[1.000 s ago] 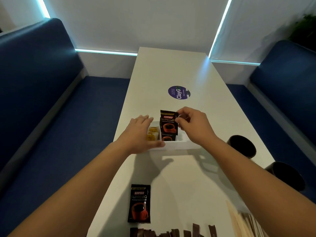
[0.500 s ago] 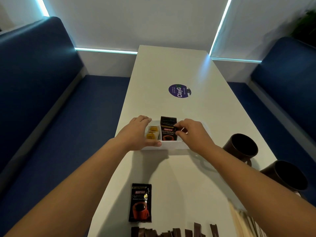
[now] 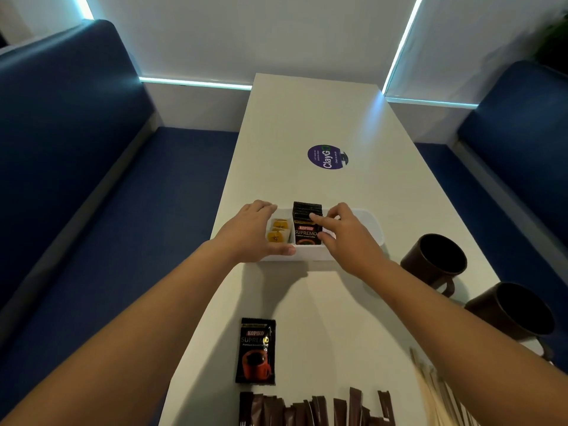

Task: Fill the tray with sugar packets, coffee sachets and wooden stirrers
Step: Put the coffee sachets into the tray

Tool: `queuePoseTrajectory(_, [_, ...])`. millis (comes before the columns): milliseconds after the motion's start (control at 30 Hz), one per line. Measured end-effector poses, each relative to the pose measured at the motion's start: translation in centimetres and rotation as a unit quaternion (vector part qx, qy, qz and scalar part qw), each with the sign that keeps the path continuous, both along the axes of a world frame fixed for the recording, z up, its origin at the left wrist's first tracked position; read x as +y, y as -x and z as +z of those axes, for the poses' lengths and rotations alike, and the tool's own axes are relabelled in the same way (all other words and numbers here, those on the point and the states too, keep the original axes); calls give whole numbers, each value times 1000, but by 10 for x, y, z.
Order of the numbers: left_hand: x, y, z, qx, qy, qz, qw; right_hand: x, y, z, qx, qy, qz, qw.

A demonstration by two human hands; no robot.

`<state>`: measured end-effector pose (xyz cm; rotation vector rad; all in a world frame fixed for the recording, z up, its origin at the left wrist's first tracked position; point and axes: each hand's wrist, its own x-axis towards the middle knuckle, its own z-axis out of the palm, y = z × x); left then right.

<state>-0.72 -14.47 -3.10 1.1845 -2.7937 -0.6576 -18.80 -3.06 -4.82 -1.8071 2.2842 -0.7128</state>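
The left hand [image 3: 249, 233] covers the left end of the white tray [image 3: 373, 224], and the right hand [image 3: 344, 232] hides much of its middle. Near the tray, the brown sachets [image 3: 316, 408] and the wooden stirrers [image 3: 436, 398] are cut off by the bottom edge. The stirrers look blurry. The small words on the purple sticker [image 3: 327, 157], beyond the tray, are too tiny to read.
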Motion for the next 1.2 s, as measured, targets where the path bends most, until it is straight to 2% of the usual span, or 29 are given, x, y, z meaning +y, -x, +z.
queuePoseTrajectory(100, [10, -5, 0, 32, 34, -13, 999, 5, -4, 4, -32, 5, -10, 999])
queuePoseTrajectory(233, [36, -22, 7, 146, 97, -27, 984, 21, -13, 7, -42, 30, -21, 998])
queuePoseTrajectory(300, [51, -35, 8, 169, 116, -45, 978, 30, -20, 9, -51, 44, -25, 997])
queuePoseTrajectory(467, [83, -67, -8, 139, 56, -62, 987, 56, -40, 14, -77, 49, -18, 996])
queuePoseTrajectory(633, [95, -92, -28, 11, -26, -73, 997, 80, -54, 4, -79, 12, -8, 997])
queuePoseTrajectory(733, [102, -100, -37, -41, -39, -84, 995, 88, -56, -2, -74, -5, -8, 997])
queuePoseTrajectory(1000, [102, -93, -41, -43, -63, -39, 996, 92, -56, 2, -85, -25, -1, 996])
queuePoseTrajectory(1133, [97, -84, -33, 41, -131, -2, 990, 91, -57, 3, -101, -36, 7, 994])
queuePoseTrajectory(1200, [95, -77, -29, 84, -138, 6, 987, 89, -59, 5, -112, -45, 10, 993])
